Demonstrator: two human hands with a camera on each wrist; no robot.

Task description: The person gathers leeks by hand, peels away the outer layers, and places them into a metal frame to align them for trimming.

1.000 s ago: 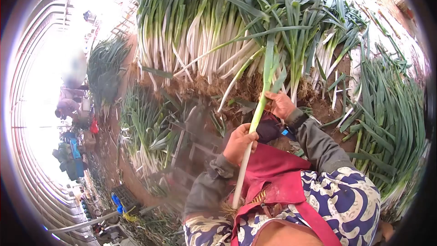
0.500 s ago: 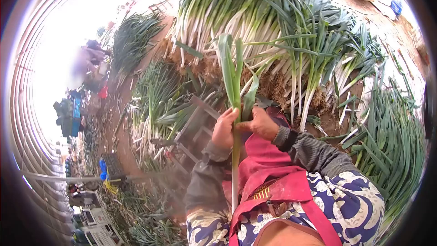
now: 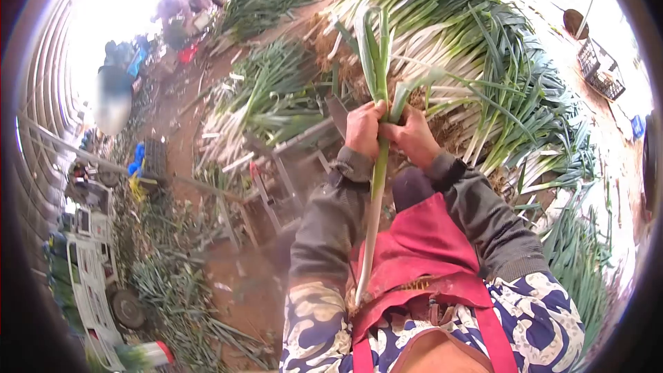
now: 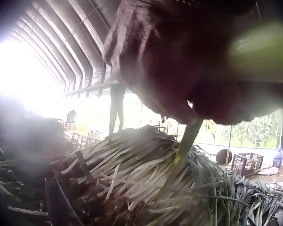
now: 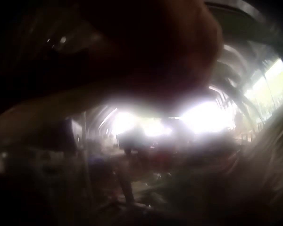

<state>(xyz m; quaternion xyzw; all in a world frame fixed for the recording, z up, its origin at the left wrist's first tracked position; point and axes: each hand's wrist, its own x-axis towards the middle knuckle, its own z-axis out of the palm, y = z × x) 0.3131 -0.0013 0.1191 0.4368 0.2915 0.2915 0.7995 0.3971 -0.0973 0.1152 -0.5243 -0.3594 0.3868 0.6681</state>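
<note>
One long leek [image 3: 373, 211] stands before the red apron, its white root end low against the apron and its green leaves pointing away. My left hand [image 3: 362, 128] grips it where the white shank turns green. Right beside it, my right hand [image 3: 413, 137] pinches an outer leaf [image 3: 414, 86] that bends off to the right. In the left wrist view the left hand [image 4: 155, 61] fills the top, a green leaf [image 4: 187, 139] hanging below it. The right wrist view is dark and blurred, with the right hand [image 5: 179, 52] across its top.
A big heap of leeks [image 3: 442, 34] lies ahead, roots toward me. Smaller piles lie at the left [image 3: 266, 90] and right [image 3: 577, 255]. A metal frame [image 3: 290, 166] stands left of my knees. Farther off are a black crate [image 3: 601, 69], a white cart [image 3: 90, 290] and another person [image 3: 186, 0].
The left hand has moved up the leek from its white part to the leaf base. The right hand has come beside it and drawn a leaf outward. The view has turned left.
</note>
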